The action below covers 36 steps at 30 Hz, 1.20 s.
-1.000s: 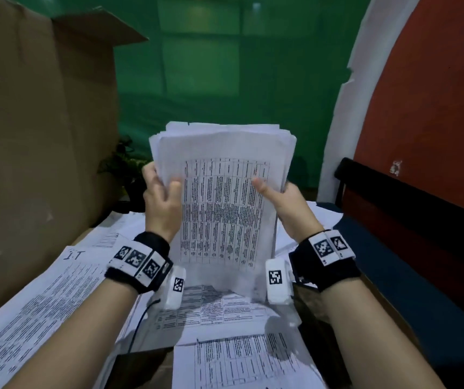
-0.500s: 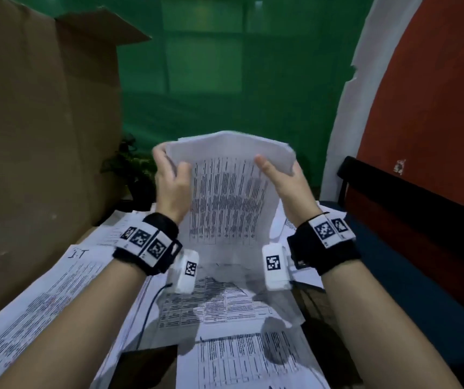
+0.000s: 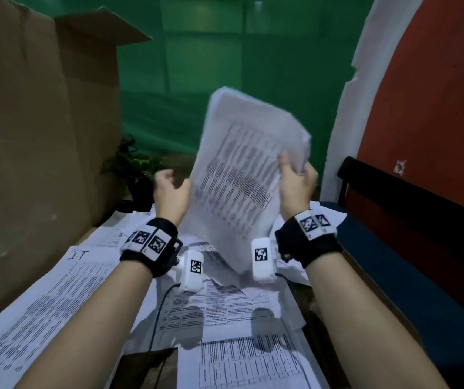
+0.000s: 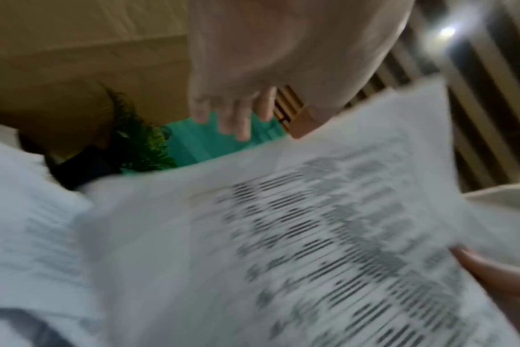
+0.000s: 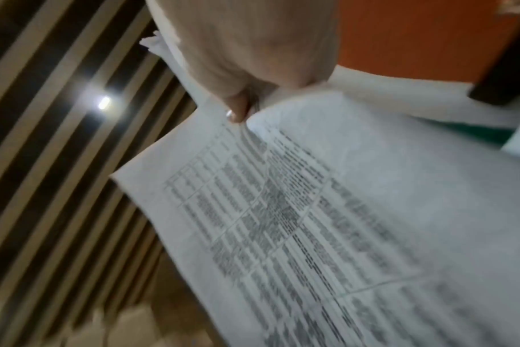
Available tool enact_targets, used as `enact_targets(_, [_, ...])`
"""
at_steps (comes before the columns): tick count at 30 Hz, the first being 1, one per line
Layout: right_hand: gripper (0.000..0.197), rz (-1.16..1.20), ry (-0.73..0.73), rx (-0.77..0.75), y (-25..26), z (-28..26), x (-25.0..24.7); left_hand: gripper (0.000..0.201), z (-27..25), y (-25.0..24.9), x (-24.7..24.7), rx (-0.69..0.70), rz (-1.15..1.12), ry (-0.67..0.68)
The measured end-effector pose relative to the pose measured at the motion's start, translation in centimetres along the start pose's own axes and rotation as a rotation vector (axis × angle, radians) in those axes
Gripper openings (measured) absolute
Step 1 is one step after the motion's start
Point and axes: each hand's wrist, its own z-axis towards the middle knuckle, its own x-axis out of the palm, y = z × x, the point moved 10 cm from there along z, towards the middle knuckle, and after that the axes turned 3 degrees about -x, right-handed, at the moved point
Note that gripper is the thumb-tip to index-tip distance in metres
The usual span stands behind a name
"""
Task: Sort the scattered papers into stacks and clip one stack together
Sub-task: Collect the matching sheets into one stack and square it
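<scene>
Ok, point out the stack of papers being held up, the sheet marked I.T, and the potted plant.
stack of papers (image 3: 242,175), head view, on the printed front page.
sheet marked I.T (image 3: 57,293), head view, on its printed text, below the handwriting.
potted plant (image 3: 137,164), head view, on the leaves.

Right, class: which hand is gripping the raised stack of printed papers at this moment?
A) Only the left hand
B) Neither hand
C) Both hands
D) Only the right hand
D: the right hand pinches the stack of papers at its right edge, while the left hand is beside the left edge with fingers loose, gripping nothing.
</scene>
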Motion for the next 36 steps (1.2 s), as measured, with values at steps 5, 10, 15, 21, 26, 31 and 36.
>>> enact_targets(5, [0.023, 0.359, 0.019, 0.423, -5.7, 0.6, -0.1, 0.051, -0.8, 5.2, 2.0, -0.254, -0.234, 0.218])
enact_targets(10, [0.029, 0.148, 0.212, 0.427, -10.0, -0.4, -1.9, 0.031, 0.4, 5.5, -1.1, -0.072, -0.369, 0.111])
enact_targets(15, [0.037, -0.081, 0.343, 0.362, -11.6, 0.5, -2.8, 0.021, 0.6, 6.5, -1.6, -0.07, -0.406, 0.135])
enact_targets(21, [0.043, -0.174, 0.376, 0.43, -13.2, -0.3, -2.6, 0.033, -0.3, 8.2, -1.8, -0.119, -0.441, 0.066])
enact_targets(26, [0.025, -0.117, 0.254, 0.292, -9.9, -0.2, -0.7, 0.037, 0.9, 7.4, -1.9, -0.016, -0.353, -0.02])
enact_targets(31, [0.021, -0.16, 0.21, 0.351, -10.1, 0.9, -1.4, 0.023, 2.3, 7.2, -3.1, -0.012, -0.343, -0.055])
enact_targets(36, [0.016, -0.172, 0.257, 0.413, -10.3, 0.3, -0.7, 0.041, 1.9, 6.6, -1.7, -0.061, -0.408, -0.063])
